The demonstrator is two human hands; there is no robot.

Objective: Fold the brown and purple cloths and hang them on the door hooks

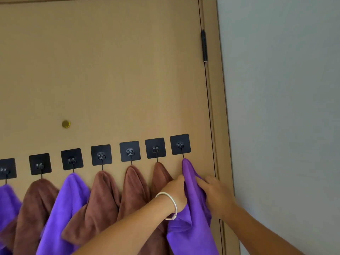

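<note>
A row of black square hooks runs across the tan door (110, 80). Purple and brown cloths hang from them. The rightmost hook (180, 144) carries a purple cloth (193, 227) by a thin loop. My left hand (174, 192), with a silver bangle on the wrist, grips this cloth from its left side. My right hand (215, 192) holds its right side, fingers curled into the fabric. To the left hang a brown cloth (160, 173), another brown cloth (134, 188), a third brown cloth (103, 199) and a purple cloth (68, 205).
A brass peephole (66, 124) sits above the hooks. A black hinge (204, 46) is on the door's right edge, beside the frame and a pale wall (285, 107). Further left hang a brown cloth (35, 208) and a purple cloth (7, 203).
</note>
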